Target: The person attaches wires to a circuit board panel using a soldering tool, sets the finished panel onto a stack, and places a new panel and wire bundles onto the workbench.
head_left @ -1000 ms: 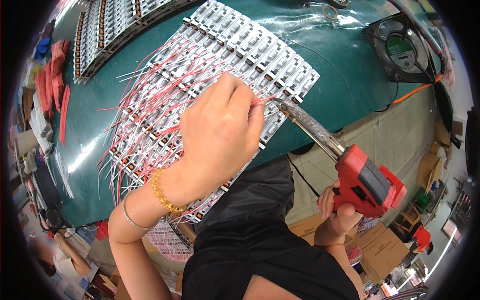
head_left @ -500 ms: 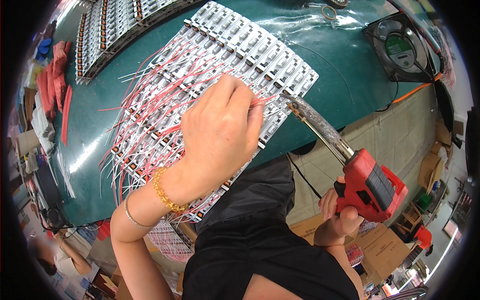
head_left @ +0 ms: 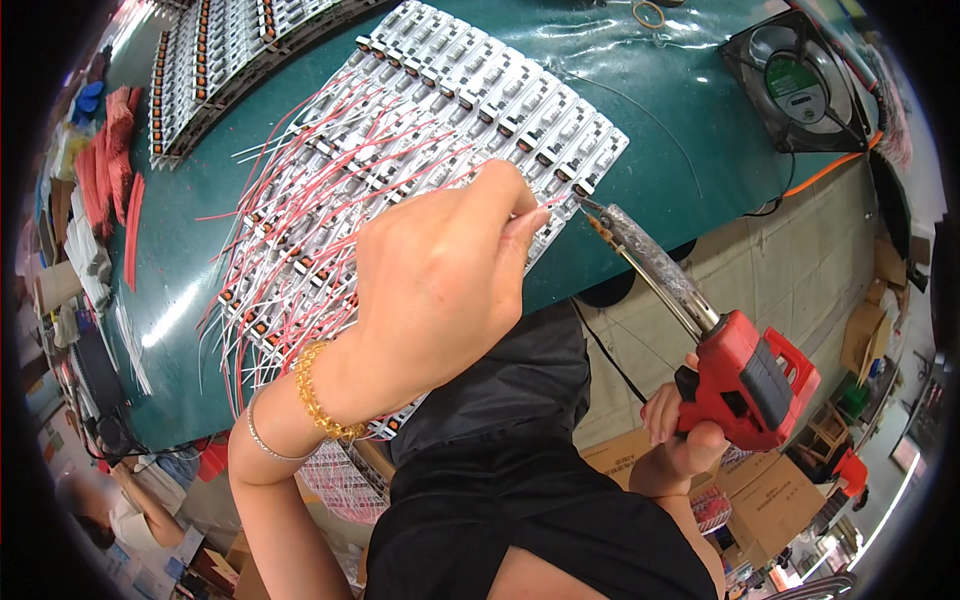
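My left hand (head_left: 435,275) reaches over a panel of white modules (head_left: 490,85) set in rows, many of them trailing red and white wires (head_left: 300,215). Its thumb and forefinger pinch a thin red wire (head_left: 555,202), whose end points to the right toward a module at the panel's right edge. My right hand (head_left: 682,430) grips the red and black handle of a soldering gun (head_left: 750,385). The gun's tip is close by the red wire's end; whether they touch, I cannot tell. My left hand covers the middle of the panel.
Bundles of red wire (head_left: 103,170) and loose white wires (head_left: 128,345) lie on the left of the green table (head_left: 190,270). More module panels (head_left: 215,75) stand at the back left. A black fan (head_left: 797,82) sits at the right edge. A person (head_left: 135,505) is at lower left.
My left hand has shifted slightly down and right with the red wire. The soldering gun has moved a little right and down. The panel has slid slightly to the left.
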Demonstrator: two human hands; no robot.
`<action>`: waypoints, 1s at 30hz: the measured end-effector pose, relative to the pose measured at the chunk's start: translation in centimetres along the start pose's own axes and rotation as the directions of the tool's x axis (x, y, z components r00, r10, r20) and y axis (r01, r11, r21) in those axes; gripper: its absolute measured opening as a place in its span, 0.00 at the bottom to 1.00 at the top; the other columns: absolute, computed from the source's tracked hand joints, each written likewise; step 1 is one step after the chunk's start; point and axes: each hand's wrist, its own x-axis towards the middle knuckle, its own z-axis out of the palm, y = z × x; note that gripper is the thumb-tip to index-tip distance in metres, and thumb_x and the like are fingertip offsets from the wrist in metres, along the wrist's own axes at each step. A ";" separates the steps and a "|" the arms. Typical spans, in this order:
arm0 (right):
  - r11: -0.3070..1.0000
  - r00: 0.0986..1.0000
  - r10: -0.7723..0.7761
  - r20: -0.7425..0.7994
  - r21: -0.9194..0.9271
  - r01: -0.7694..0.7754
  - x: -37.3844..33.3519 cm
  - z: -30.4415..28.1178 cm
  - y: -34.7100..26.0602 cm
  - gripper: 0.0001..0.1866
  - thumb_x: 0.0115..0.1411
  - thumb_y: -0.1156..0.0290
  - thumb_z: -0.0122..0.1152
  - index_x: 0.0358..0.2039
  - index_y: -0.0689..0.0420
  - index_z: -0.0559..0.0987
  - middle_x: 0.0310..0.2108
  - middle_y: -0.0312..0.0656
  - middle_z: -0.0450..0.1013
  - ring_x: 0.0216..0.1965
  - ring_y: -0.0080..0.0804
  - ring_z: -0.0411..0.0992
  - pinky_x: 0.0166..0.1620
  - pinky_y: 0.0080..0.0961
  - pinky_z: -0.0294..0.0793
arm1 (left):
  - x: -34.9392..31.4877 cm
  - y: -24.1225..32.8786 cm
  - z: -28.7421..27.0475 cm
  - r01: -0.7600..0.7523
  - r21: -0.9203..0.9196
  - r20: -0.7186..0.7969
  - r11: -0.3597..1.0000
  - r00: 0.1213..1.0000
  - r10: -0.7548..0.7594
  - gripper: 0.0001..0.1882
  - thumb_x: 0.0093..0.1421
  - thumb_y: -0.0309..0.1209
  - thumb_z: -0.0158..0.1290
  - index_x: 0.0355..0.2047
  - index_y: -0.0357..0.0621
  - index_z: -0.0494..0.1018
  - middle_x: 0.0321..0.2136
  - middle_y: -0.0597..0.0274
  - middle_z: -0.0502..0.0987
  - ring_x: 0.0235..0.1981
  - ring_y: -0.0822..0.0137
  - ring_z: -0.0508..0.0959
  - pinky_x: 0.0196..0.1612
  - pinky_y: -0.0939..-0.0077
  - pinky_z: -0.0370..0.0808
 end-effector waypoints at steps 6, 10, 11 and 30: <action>0.997 0.995 0.071 0.063 -0.003 -0.071 0.2 0.0 -0.4 0.43 0.51 0.37 0.55 0.47 0.69 0.63 0.09 0.31 0.59 0.09 0.22 0.60 0.17 0.18 0.60 | 0.0 0.0 1.1 0.054 0.102 0.030 0.993 0.998 -0.058 0.05 0.50 0.25 0.58 0.21 0.41 0.72 0.19 0.61 0.69 0.17 0.65 0.71 0.21 0.74 0.66; 0.975 0.974 0.220 -0.055 0.017 -0.219 0.3 0.5 -0.9 0.34 0.42 0.35 0.63 0.22 0.58 0.68 0.10 0.33 0.61 0.12 0.24 0.60 0.18 0.21 0.57 | -0.2 -0.4 1.4 0.037 0.081 0.047 0.996 0.998 -0.041 0.06 0.51 0.27 0.55 0.22 0.41 0.69 0.20 0.58 0.67 0.17 0.57 0.71 0.20 0.66 0.66; 0.969 0.969 0.245 -0.042 -0.016 -0.246 0.3 0.4 -0.9 0.35 0.42 0.34 0.62 0.24 0.58 0.69 0.11 0.33 0.62 0.13 0.25 0.61 0.19 0.21 0.58 | -0.2 -0.4 1.4 0.040 0.082 0.048 0.996 0.998 -0.044 0.06 0.51 0.27 0.55 0.22 0.41 0.69 0.20 0.58 0.67 0.17 0.57 0.71 0.20 0.66 0.66; 0.999 1.000 0.023 -0.004 -0.038 -0.023 0.1 0.2 -0.3 0.45 0.50 0.37 0.56 0.49 0.71 0.63 0.08 0.30 0.58 0.08 0.21 0.58 0.16 0.17 0.59 | -0.2 0.1 1.0 0.063 0.063 0.044 0.996 0.997 -0.066 0.06 0.52 0.25 0.57 0.22 0.38 0.72 0.22 0.56 0.71 0.23 0.61 0.74 0.26 0.74 0.70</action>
